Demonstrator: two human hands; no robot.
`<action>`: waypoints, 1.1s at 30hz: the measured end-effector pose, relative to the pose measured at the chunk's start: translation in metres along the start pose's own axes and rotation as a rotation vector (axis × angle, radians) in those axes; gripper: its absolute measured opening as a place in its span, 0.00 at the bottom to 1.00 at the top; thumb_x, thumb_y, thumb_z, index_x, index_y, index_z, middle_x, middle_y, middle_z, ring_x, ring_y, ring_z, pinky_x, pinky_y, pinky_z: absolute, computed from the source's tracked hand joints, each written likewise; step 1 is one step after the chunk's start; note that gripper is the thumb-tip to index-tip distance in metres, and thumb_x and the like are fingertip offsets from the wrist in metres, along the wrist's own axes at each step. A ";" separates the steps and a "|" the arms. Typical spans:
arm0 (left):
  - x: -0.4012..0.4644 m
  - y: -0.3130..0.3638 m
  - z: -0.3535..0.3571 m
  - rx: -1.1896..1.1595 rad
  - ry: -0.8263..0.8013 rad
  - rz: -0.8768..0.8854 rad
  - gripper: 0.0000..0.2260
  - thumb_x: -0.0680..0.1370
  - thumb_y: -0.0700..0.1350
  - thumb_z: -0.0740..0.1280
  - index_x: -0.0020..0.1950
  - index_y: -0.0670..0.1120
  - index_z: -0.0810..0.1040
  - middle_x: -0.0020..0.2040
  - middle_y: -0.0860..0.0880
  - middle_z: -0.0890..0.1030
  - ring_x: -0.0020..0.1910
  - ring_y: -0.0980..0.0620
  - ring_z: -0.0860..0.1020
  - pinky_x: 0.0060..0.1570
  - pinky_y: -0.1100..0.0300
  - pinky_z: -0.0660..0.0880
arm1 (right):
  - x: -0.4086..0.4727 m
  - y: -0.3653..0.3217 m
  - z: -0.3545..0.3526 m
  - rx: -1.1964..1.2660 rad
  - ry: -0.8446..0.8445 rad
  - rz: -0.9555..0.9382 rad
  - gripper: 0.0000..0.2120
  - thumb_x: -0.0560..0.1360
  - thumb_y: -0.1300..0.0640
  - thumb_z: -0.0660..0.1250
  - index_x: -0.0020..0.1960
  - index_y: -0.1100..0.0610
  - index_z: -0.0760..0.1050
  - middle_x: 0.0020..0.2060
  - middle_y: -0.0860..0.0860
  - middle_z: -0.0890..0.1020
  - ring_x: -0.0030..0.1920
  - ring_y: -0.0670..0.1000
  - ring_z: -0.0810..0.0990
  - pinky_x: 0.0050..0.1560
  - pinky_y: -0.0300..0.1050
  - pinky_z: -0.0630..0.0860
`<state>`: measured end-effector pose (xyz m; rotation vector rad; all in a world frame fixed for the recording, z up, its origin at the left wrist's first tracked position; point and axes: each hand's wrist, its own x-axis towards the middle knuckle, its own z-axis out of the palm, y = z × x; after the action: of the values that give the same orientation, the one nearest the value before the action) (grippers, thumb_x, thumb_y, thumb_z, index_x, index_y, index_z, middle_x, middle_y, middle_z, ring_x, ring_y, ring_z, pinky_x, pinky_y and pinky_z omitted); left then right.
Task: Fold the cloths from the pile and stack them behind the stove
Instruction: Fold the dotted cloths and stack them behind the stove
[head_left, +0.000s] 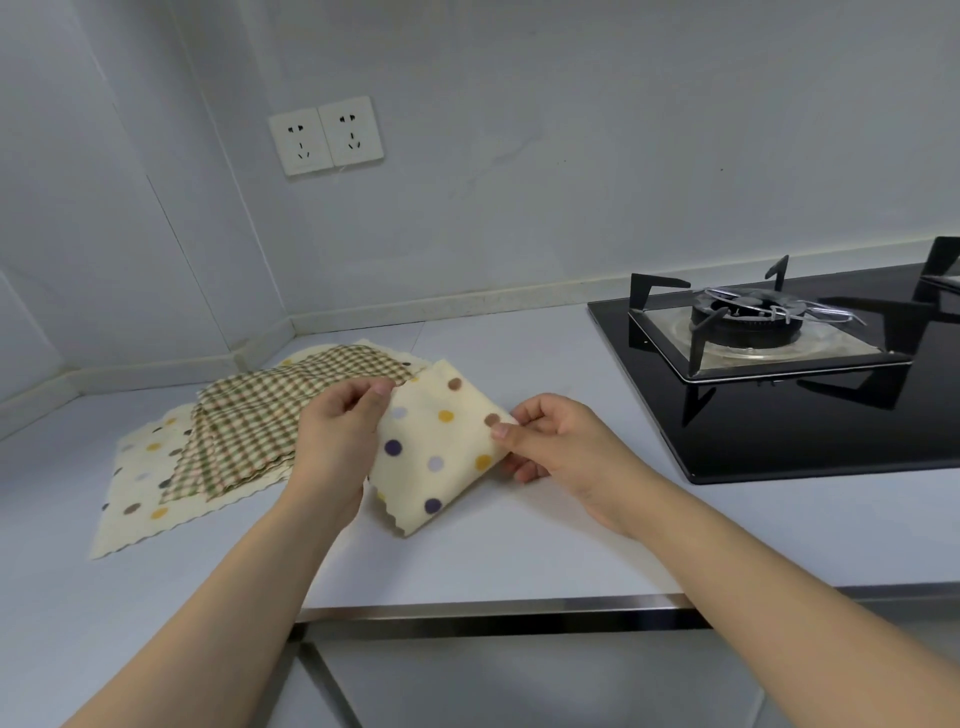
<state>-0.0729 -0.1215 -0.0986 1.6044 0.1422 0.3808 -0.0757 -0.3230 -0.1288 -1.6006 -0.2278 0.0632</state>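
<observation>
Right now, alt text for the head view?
Both hands hold a cream polka-dot cloth over a pale countertop: left hand and right hand pinch opposite sides. A pile of checked and dotted cloths lies left; a black gas stove sits right.

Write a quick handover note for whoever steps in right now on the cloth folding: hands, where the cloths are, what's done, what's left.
Left hand: pinches the left edge of the polka-dot cloth.
Right hand: pinches its right edge. The cloth is doubled over, partly folded, held between the hands just above the countertop.
Pile: gingham cloths on top of another polka-dot cloth, unfolded, on the counter to the left.
Stove: to the right; no folded cloths visible behind it.
Done: first cloth partway folded.
Left: finish this fold, place it behind the stove, then fold and stack the others.
</observation>
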 end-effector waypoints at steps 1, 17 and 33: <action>0.000 -0.001 -0.002 0.018 -0.001 0.001 0.06 0.79 0.43 0.66 0.46 0.44 0.81 0.40 0.45 0.84 0.40 0.45 0.82 0.40 0.52 0.79 | 0.000 0.000 0.000 -0.025 0.004 -0.001 0.09 0.74 0.55 0.71 0.43 0.58 0.74 0.38 0.55 0.82 0.37 0.51 0.78 0.41 0.45 0.76; 0.009 -0.029 -0.004 0.986 -0.133 0.271 0.06 0.79 0.50 0.66 0.46 0.49 0.78 0.37 0.54 0.80 0.38 0.54 0.78 0.35 0.59 0.69 | -0.007 -0.007 0.007 -1.321 0.069 0.023 0.16 0.80 0.46 0.54 0.53 0.55 0.76 0.56 0.51 0.70 0.57 0.55 0.67 0.56 0.50 0.62; -0.021 -0.015 -0.011 1.118 -0.166 0.850 0.06 0.73 0.38 0.65 0.45 0.48 0.80 0.44 0.53 0.77 0.44 0.48 0.75 0.46 0.56 0.68 | 0.014 -0.002 0.032 -1.357 -0.285 -0.133 0.25 0.83 0.45 0.42 0.77 0.50 0.54 0.77 0.46 0.54 0.76 0.51 0.53 0.74 0.60 0.46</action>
<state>-0.0938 -0.1171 -0.1165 2.7637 -0.5825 0.9120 -0.0680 -0.2889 -0.1273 -2.9195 -0.6931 0.0287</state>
